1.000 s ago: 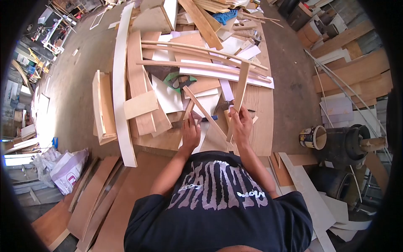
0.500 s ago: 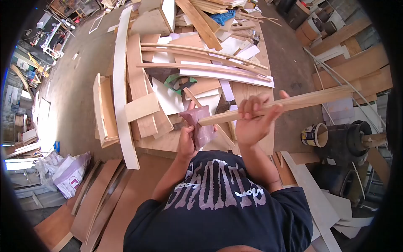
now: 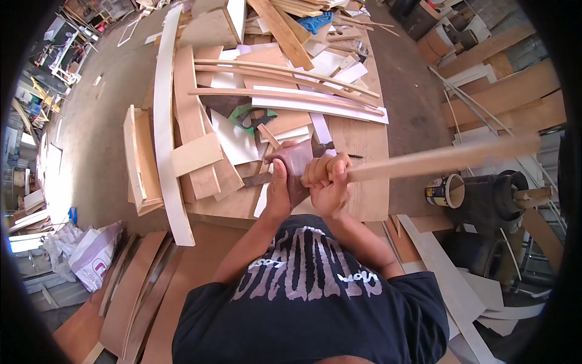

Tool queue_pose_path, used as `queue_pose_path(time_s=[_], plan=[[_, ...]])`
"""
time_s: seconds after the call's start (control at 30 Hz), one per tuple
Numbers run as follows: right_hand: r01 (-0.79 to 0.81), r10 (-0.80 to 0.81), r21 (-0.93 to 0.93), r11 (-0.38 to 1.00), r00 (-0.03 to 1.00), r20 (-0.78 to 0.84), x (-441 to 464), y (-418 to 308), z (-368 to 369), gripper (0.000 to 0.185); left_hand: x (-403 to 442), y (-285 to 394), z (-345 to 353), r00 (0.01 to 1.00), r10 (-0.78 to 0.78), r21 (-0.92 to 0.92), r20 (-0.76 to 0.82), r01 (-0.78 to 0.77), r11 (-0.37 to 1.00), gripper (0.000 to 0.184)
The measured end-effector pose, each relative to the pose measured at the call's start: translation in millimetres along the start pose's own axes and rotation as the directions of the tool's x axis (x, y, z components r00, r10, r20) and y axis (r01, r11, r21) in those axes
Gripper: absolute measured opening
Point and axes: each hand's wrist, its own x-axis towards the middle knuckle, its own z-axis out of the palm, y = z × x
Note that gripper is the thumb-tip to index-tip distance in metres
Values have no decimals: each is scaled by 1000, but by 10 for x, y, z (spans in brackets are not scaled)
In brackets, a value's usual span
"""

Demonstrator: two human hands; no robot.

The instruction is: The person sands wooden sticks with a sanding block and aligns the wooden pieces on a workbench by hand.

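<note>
The strip [image 3: 436, 162] is matt wood, the sheet [image 3: 298, 159] paper-like (smooth-looking).

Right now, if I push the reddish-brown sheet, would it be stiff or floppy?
The reddish-brown sheet is probably flexible, since it looks curved in the left hand. It may be light for its size, as it looks thin.

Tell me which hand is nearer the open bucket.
Right. The right hand, holding the wooden strip, is left of the bucket in the view; the left hand, holding the reddish-brown sheet, is farther left.
</note>
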Motion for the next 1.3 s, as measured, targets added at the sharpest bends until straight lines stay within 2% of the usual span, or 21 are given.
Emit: queue_pose_path(time_s=[0.07, 0.13, 0.17, 0.27, 0.33, 0.4, 0.47, 0.53, 0.6, 0.73, 0.8, 0.83, 0.87, 0.93, 0.97, 1.03, 1.1, 1.17, 1.2, 1.27, 1.3], plan=[[59, -57, -30, 998, 996, 62, 13, 56, -21, 37, 50, -21, -42, 1000, 15, -19, 20, -14, 1000, 68], [251, -237, -185, 950, 967, 95, 112, 81, -1, 31, 38, -105, 49, 998, 53, 58, 35, -55, 997, 70], [291, -277, -174, 941, 956, 100, 195, 108, -35, 29, 22, -241, 59, 998, 68, 78, -9, -67, 995, 73], [283, -276, -177, 943, 959, 62, 195, 86, -19, 31, -31, -152, 138, 996, 49, 134, -74, -39, 990, 82], [237, -216, -180, 954, 968, 130, -5, 56, -92, 31, 11, -10, 127, 996, 36, 187, -76, -22, 982, 82], [240, -224, -196, 951, 969, 100, -117, 61, -109, 32, 21, -50, 118, 998, 13, 100, -68, -6, 995, 81], [193, -166, -200, 960, 975, 147, 22, 61, -226, 31, -46, -78, 185, 999, 13, 238, -49, -1, 971, 82], [314, -313, -225, 922, 949, 41, 240, -3, -63, 30, -49, -152, 138, 998, 18, 317, -59, 2, 948, 82], [327, -322, -180, 928, 945, 57, 152, 39, -21, 30, 6, -208, 75, 997, 23, 11, -69, -23, 1000, 80], [232, -205, -276, 933, 971, 121, -179, 73, -58, 33, -25, -111, 7, 991, 50, 66, -125, -42, 997, 82], [223, -219, -181, 958, 975, 44, -52, 122, -104, 30, -67, -238, -29, 991, 69, 159, -117, -50, 986, 78], [295, -291, -201, 934, 955, 48, 105, 115, -138, 30, -103, -218, 56, 990, 108, 281, -87, -80, 956, 81], [298, -296, -194, 934, 954, 44, 137, 98, -101, 30, -98, -163, 111, 991, 108, 289, -85, -79, 954, 81], [245, -249, -87, 966, 968, -37, 177, 67, -33, 29, -68, -73, 177, 986, 144, 291, -89, -113, 950, 80], [203, -203, -82, 976, 979, 11, 26, 88, -69, 29, -60, -25, 122, 983, 144, 331, -119, -97, 939, 78], [198, -194, -61, 978, 979, 58, -179, 141, -122, 29, -25, -130, -43, 977, 141, 203, -160, -107, 973, 74], [152, -153, -42, 988, 988, -19, -137, 120, -111, 30, -74, -188, -46, 981, 111, 175, -162, -82, 981, 73], [99, -93, 21, 995, 978, -186, 144, 100, -139, 31, -105, -248, 31, 974, 183, 379, -130, -122, 917, 73], [105, -98, 27, 994, 977, -192, 144, 98, -127, 31, -89, -246, 32, 976, 180, 387, -126, -118, 914, 73], [60, -54, 38, 997, 988, -146, 145, 103, -96, 33, -22, -223, 32, 972, 151, 226, -179, -109, 968, 72], [68, -69, -11, 998, 995, -74, -12, 181, -193, 34, -8, -189, 20, 960, 163, 245, -227, -105, 964, 71]])
